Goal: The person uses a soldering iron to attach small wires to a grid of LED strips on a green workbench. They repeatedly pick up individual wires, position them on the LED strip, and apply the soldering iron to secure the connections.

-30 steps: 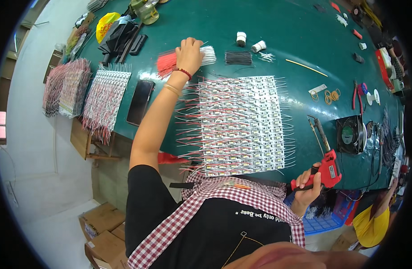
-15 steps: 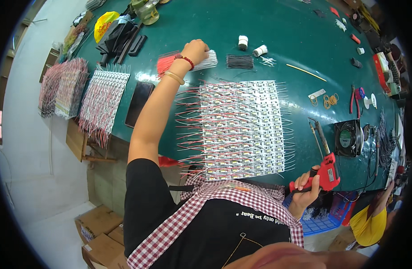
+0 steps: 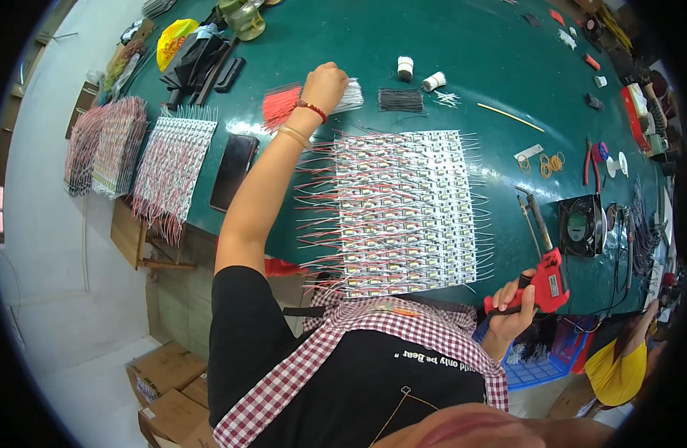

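Observation:
My left hand (image 3: 325,88) reaches over the table with curled fingers, at a pile of white wires (image 3: 351,95). What its fingertips pinch, if anything, is hidden. Red wires (image 3: 281,107) lie just left of that wrist. My right hand (image 3: 514,308) grips a red soldering gun (image 3: 550,280) by its handle, its tip pointing away over the table. Between my arms lies a panel of white LED circuit boards (image 3: 407,213), with red and white wires sticking out along its left side and shorter ones on the right.
Black wires (image 3: 401,100) and two white-wrapped bundles lie beyond the panel. On the left are a phone (image 3: 233,172) and more wired panels (image 3: 175,160). At right stand a black fan (image 3: 581,225), pliers (image 3: 591,168) and rubber bands (image 3: 551,164). A blue basket (image 3: 545,366) sits below the table edge; another person is at far right.
My left hand has shifted very slightly at the white wires. The soldering gun in my right hand has moved a little, its tip slightly to the right.

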### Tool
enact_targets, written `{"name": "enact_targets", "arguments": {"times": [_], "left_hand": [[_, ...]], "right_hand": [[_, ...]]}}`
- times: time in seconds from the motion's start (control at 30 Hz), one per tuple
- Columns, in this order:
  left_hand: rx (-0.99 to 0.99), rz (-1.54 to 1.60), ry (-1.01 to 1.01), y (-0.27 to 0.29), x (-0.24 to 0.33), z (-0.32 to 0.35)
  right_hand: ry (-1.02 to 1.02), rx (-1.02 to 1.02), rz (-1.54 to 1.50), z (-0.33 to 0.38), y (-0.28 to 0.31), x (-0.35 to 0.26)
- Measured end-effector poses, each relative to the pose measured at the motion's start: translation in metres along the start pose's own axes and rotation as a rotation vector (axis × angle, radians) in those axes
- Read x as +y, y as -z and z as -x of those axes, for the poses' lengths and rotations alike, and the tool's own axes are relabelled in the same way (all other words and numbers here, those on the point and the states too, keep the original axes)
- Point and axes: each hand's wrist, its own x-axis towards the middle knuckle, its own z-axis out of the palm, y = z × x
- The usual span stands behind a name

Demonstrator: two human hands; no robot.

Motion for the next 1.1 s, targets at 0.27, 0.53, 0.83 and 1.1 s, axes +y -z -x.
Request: {"name": "enact_targets", "arguments": {"times": [0.27,0.53,0.83,1.1], "left_hand": [[0.242,0.818,0.381,0.021,0.021,0.005],[0.117,1.453,0.437,-0.005,0.051,0.053],[0.004,1.239,0.386,-0.003,0.049,0.063],[0.029,1.271,0.469,0.003,0.058,0.064]], "right_hand": [[0.025,-0.022,0.003,-0.002,0.005,0.000],[0.026,-0.026,-0.024,-0.012,0.010,-0.002],[0.060,-0.020,0.008,-0.018,0.008,-0.007],[0.084,-0.019,0.026,-0.021,0.006,-0.014]]}}
